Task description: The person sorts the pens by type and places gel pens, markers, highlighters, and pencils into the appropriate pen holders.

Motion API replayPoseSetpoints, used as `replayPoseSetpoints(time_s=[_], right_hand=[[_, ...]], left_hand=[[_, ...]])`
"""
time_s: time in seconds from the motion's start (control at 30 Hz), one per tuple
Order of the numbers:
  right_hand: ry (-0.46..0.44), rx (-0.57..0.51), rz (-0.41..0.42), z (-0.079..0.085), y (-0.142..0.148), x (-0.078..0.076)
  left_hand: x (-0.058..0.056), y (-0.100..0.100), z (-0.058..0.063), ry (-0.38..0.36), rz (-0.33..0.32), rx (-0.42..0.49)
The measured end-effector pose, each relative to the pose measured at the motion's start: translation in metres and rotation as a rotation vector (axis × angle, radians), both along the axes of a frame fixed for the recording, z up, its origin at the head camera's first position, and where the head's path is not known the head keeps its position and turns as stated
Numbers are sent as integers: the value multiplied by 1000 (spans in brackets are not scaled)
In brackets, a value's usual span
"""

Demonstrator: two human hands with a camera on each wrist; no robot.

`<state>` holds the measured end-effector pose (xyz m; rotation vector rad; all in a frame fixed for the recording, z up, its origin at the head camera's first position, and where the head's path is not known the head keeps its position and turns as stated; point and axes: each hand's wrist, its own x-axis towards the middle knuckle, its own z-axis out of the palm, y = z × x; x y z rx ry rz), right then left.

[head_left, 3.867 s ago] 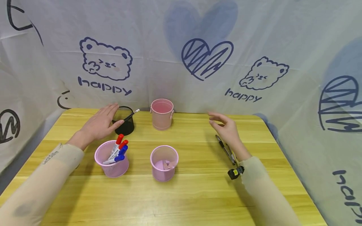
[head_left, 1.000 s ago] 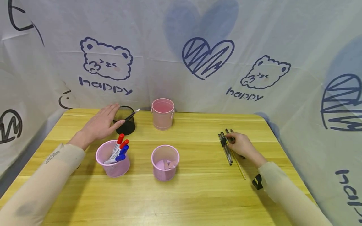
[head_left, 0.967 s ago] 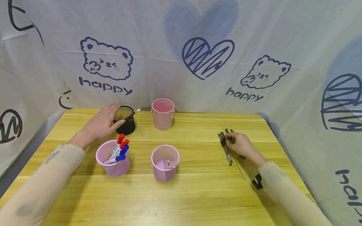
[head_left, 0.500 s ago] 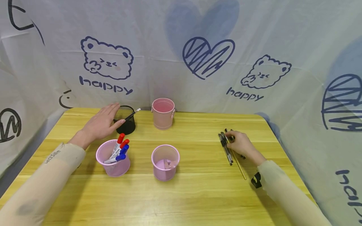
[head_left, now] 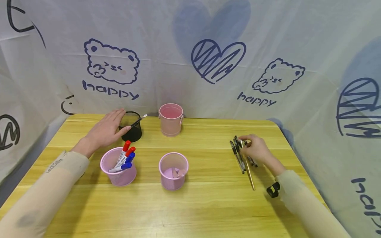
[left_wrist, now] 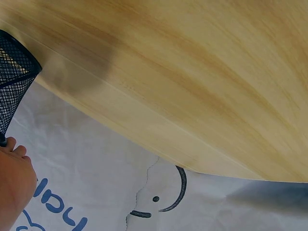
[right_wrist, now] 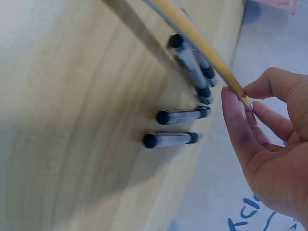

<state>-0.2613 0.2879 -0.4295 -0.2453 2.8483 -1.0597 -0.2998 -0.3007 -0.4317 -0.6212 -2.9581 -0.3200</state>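
My right hand (head_left: 256,147) pinches a yellow pencil (head_left: 250,173) near its far end, above the right side of the table. In the right wrist view, thumb and fingertips meet at the silver-tipped end of the pencil (right_wrist: 197,38). Several black-capped clear pens (head_left: 237,155) lie just left of it, and more show partly behind the hand. My left hand (head_left: 105,129) rests against the black mesh pen cup (head_left: 132,134), fingers extended along its far side and thumb at the front rim. A dark white-ended pencil (head_left: 138,121) leans in that cup.
A pink cup (head_left: 119,178) of red and blue markers stands front left. Another pink cup (head_left: 174,183) holds small pink pieces. A pink bucket (head_left: 171,127) stands at the back by the printed cloth (head_left: 220,99). A small black object with a yellow patch (head_left: 273,190) lies near my right sleeve.
My right hand, which hovered farther left and back, has come down to the pens and now lifts the yellow pencil slightly, its near end swinging left. My left hand stays at the mesh cup.
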Motion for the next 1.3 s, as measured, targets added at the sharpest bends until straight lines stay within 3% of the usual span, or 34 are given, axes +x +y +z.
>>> replayPoseSetpoints(time_s=[0.3,0.77,1.3], right_hand=[[75,-71,-10,18,-4,4],[260,-154,19,43,-35,10],[393,-433,81,60,-77,7]], left_hand=[[-1,0,-1,11,0,-9],[-2,0,0,-3,2,-16],[-1,-1,-1,1,11,-4]])
